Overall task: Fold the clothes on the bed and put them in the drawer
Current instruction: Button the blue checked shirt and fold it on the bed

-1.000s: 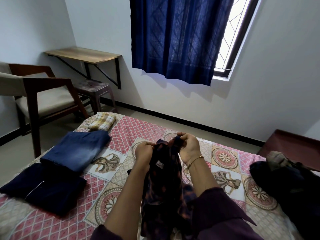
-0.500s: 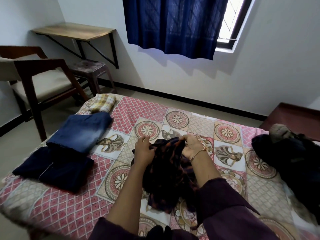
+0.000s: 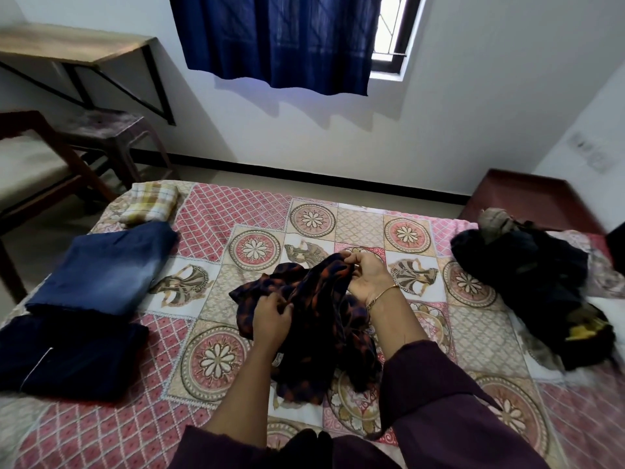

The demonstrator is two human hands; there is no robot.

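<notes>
Crumpled mid-bed (image 3: 216, 231), dark orange-patterned garment (image 3: 318, 319), far edge pinched in curled fingers (image 3: 351, 264) of right hand (image 3: 368, 282), near-left folds bunched under gripping fingers (image 3: 282, 304) of left hand (image 3: 270, 321), well apart from folded jeans (image 3: 101, 269) at left.

We are looking at a home bedroom. A bed (image 3: 216, 211) in a patterned pink sheet is lying under our hands (image 3: 270, 316). Folded clothes (image 3: 101, 265) are sitting to their left, a dark heap (image 3: 534, 275) to their right. Beyond them a blue curtain (image 3: 277, 38) is hanging over a window (image 3: 389, 28), with a chair (image 3: 33, 164), stool (image 3: 111, 130) and wall shelf (image 3: 67, 45) standing far left.
</notes>
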